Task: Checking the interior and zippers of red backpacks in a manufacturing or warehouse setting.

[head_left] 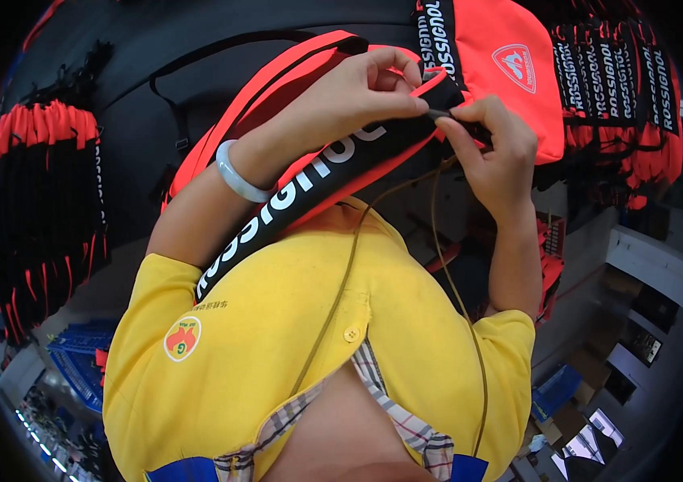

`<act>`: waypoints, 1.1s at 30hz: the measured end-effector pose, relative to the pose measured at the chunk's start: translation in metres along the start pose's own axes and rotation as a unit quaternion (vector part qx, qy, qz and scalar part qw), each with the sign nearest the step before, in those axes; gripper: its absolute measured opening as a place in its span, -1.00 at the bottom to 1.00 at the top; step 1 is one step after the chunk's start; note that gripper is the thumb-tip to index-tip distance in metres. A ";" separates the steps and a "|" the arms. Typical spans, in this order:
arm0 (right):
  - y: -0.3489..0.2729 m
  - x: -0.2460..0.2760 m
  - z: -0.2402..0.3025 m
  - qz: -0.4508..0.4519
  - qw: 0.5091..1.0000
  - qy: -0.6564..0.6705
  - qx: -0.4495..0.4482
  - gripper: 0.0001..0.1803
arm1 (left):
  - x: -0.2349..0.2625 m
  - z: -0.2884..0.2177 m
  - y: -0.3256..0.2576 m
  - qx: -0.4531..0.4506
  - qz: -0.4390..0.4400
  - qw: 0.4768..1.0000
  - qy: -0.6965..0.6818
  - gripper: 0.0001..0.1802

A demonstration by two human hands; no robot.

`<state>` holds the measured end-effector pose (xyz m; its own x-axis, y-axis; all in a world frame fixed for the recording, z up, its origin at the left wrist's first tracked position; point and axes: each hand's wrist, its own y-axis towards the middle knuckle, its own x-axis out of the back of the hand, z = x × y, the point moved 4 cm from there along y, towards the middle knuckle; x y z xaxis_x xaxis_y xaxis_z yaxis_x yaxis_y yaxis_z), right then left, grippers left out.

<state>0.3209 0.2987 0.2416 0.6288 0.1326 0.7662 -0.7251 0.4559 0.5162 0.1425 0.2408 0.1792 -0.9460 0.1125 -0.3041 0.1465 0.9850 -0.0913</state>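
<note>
Head view: a red-and-black bag (pixel 309 183) slants against a yellow shirt (pixel 261 321); at the bag's upper right end, left hand (pixel 373 88) and right hand (pixel 492 138), fingertips closed, pinch a dark strip (pixel 438 114). The bag looks assembled, the strip apparently unfinished.

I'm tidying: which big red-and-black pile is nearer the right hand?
The right pile, beyond the right hand, showing rows of white lettering; the left pile is farther away, mostly black below red tops.
</note>
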 end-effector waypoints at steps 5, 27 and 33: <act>-0.036 0.013 -0.012 0.124 0.969 0.161 -0.138 -0.80 | -0.011 -0.015 -0.014 -0.057 0.004 0.989 0.135 -0.32; -0.002 -0.005 -0.008 -0.014 0.999 0.038 -0.026 -0.73 | -0.009 -0.013 -0.017 -0.101 0.046 0.988 0.108 -0.15; -0.019 0.001 -0.026 -0.008 0.989 0.122 -0.080 -0.75 | -0.008 -0.015 -0.018 -0.112 0.038 0.987 0.111 -0.14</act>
<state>0.3423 0.3127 0.2225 0.7035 0.3229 0.6331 -0.6723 0.5912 0.4455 0.1432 0.2242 0.1971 -0.9783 0.1895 -0.0843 0.1764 0.9740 0.1424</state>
